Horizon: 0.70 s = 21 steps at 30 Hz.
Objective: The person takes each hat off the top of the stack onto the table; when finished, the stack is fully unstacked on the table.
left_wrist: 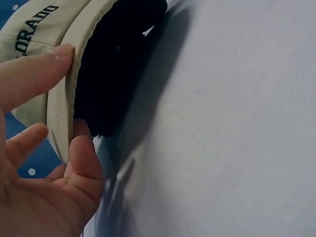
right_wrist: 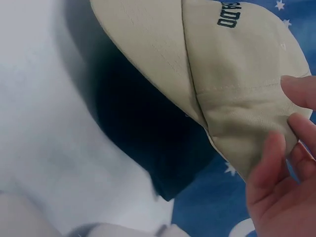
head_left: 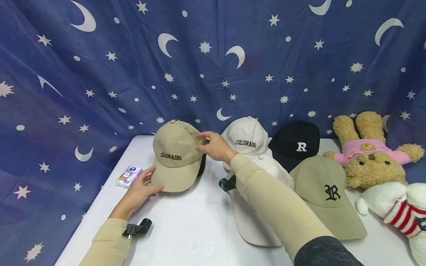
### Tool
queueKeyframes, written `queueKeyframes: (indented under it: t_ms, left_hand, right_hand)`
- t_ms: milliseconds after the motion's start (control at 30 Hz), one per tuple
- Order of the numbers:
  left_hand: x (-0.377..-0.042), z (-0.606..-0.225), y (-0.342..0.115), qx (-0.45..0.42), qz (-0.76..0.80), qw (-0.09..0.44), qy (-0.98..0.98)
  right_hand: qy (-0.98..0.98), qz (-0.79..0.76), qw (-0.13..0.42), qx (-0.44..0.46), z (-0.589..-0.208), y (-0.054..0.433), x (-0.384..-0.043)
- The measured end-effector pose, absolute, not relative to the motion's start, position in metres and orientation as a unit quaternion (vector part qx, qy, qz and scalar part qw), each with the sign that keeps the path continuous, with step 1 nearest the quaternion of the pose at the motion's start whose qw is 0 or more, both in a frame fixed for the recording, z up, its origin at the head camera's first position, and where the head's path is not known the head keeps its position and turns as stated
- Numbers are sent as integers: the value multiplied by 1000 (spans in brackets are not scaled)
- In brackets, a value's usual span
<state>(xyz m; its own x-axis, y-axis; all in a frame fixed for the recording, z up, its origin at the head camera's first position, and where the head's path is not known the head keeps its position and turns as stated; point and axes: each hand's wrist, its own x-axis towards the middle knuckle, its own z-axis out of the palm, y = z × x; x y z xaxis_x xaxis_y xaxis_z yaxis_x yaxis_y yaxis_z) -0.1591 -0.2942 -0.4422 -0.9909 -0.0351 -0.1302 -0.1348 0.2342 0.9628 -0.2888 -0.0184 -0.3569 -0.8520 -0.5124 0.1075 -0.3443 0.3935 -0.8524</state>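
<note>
A tan baseball cap (head_left: 174,144) lettered COLORADO sits at the left of the white table, brim toward me. My left hand (head_left: 141,190) pinches the brim's left edge, thumb on top and fingertips below, as the left wrist view shows. At the crown's right rear side, my right hand (head_left: 213,146) holds the fabric with curled fingers (right_wrist: 274,153) and thumb; part of that grip is hidden. Beneath the tan cap, a dark shape (right_wrist: 153,123) shows in the right wrist view. A small tissue pack (head_left: 129,176) lies left of the brim.
Right of the hands stand a white COLORADO cap (head_left: 246,133), a cream cap (head_left: 239,210) partly behind my right forearm, a black R cap (head_left: 296,138) and an olive cap (head_left: 319,181). A teddy bear (head_left: 372,170) and a white plush (head_left: 382,197) lie at far right.
</note>
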Motion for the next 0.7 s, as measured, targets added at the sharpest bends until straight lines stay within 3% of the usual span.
queueKeyframes:
  t_ms: [467,700]
  left_hand:
    - [-147,-423,-288,-26,623,30,781]
    - [-138,-417,-284,-18,620,26,784]
  right_hand:
    - [834,-447,14,-324,-337,3,-281]
    - [827,-466,34,-313,-333,12,-271]
